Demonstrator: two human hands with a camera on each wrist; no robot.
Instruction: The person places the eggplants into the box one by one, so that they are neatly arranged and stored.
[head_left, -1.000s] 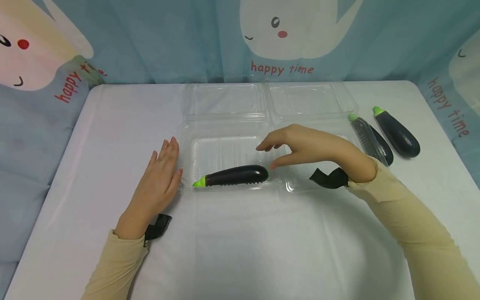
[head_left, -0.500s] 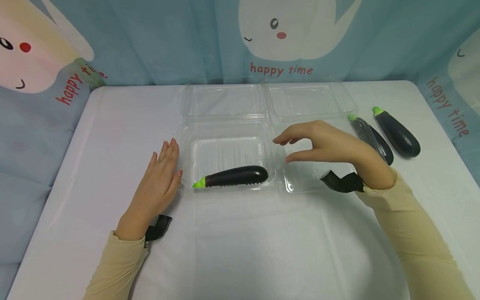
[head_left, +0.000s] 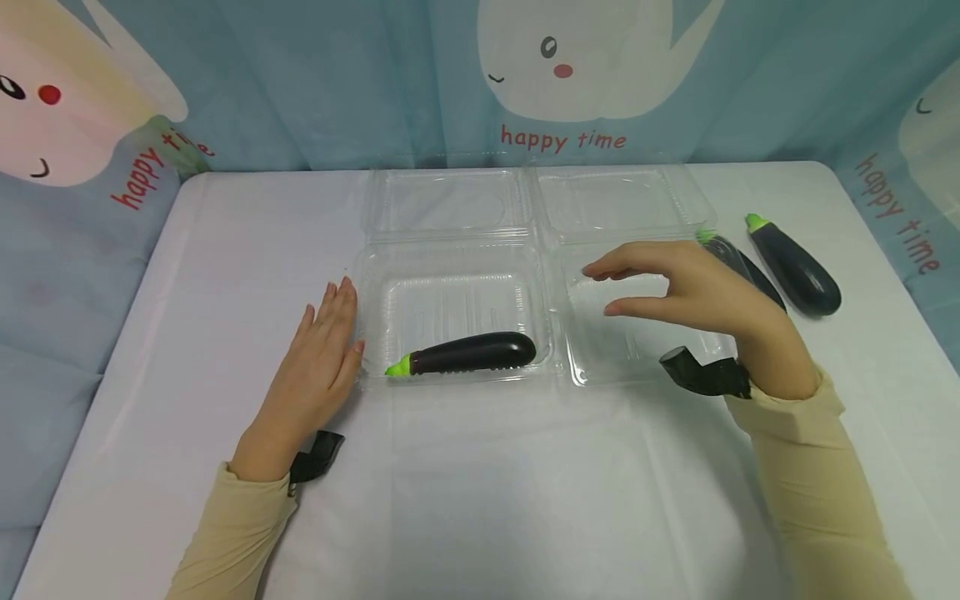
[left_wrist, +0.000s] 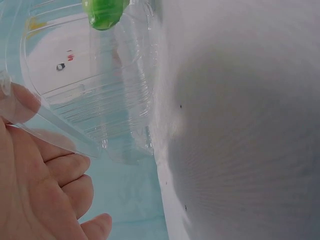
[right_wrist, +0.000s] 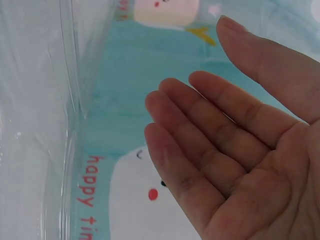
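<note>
Eggplant in the left clear tray, both hands empty

The eggplant (head_left: 465,353) lay along the near wall of the left tray (head_left: 450,250), green tip toward the left hand (head_left: 318,375). That hand rested flat on the table (head_left: 225,250) with straight fingers, touching the tray's left rim and holding nothing. The right hand (head_left: 693,292) hovered over the right tray (head_left: 592,367), fingers relaxed and extended, gripping nothing. Two more eggplants (head_left: 793,265) lay near the table's right edge, one just beside the right tray
</note>
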